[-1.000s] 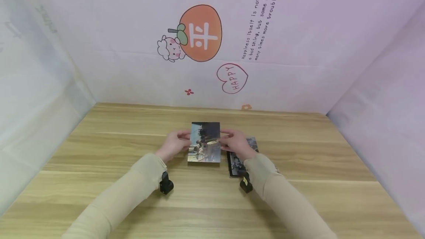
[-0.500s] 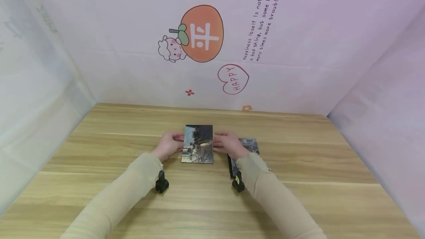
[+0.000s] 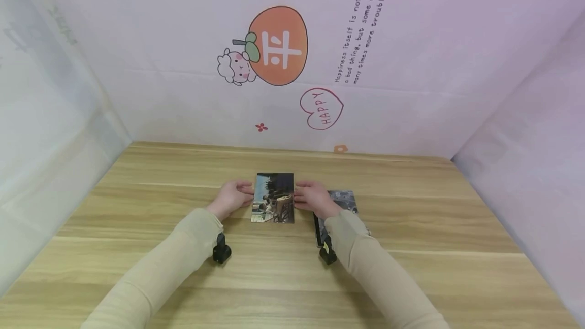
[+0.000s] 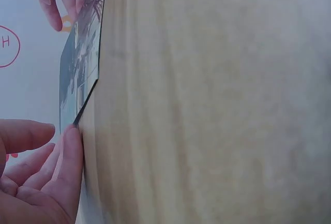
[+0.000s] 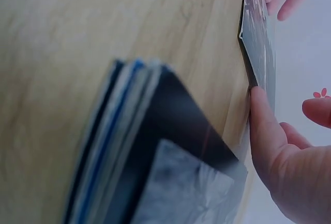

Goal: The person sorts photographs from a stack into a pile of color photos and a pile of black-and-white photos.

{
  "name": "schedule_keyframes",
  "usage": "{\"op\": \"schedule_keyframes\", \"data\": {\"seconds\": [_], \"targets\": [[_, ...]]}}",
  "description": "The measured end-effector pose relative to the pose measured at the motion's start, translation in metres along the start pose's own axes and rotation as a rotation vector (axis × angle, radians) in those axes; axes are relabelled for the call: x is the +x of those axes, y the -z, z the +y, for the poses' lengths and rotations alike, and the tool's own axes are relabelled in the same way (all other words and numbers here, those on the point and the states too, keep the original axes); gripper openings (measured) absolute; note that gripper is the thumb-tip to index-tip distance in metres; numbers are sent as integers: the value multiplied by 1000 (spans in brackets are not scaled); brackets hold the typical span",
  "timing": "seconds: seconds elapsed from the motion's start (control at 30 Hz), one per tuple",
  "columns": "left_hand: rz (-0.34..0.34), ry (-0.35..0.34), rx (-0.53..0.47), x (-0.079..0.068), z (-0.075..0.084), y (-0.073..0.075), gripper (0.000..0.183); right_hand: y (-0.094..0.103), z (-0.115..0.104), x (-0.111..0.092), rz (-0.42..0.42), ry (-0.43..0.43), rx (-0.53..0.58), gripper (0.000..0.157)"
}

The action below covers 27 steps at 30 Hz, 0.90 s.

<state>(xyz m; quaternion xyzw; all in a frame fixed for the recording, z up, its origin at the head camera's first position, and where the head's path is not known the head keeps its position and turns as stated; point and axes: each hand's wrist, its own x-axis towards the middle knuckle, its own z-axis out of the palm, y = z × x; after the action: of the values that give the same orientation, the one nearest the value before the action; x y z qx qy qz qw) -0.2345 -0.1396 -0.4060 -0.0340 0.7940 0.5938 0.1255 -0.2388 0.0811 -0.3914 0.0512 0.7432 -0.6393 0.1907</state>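
Note:
A picture card (image 3: pixel 273 198) with a dark, colourful scene lies on the wooden table between both hands. My left hand (image 3: pixel 231 198) is at its left edge with the fingers extended. In the left wrist view, the lowest finger (image 4: pixel 70 146) touches the card's corner and the thumb stands away from it. My right hand (image 3: pixel 316 199) is at the right edge, where its fingers reach the card's side. Its thumb is also clear of the card in the right wrist view. A stack of picture cards (image 5: pixel 170 131) sits under the right wrist, partly hidden by hand and sleeve.
The wooden table (image 3: pixel 269 283) meets a white printed cloth backdrop (image 3: pixel 183 105) at the back. Cloth walls close off the left and right sides. Small black wrist cameras hang beneath both sleeves, the right one close to the stack.
The card was held between both hands; it has come down and left onto the table, then shifted very slightly right. The fingers have loosened from a pinch. The stack stays put.

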Motion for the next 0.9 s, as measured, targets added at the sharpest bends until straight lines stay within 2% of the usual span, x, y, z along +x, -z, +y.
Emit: {"op": "schedule_keyframes", "data": {"seconds": [0.3,0.53,0.73,0.9], "targets": [[-31,11,-18,0,-1,3,43,0,-2,-3,-5,3,-33,47],[-47,0,-20,-3,2,5,44,5,-5,-8,-29,12,-14,47],[-73,-18,-24,-8,9,7,47,9,-10,-15,-105,45,-49,48],[-93,-86,54,-15,13,4,44,13,-14,-23,-169,80,-50,49]]}}
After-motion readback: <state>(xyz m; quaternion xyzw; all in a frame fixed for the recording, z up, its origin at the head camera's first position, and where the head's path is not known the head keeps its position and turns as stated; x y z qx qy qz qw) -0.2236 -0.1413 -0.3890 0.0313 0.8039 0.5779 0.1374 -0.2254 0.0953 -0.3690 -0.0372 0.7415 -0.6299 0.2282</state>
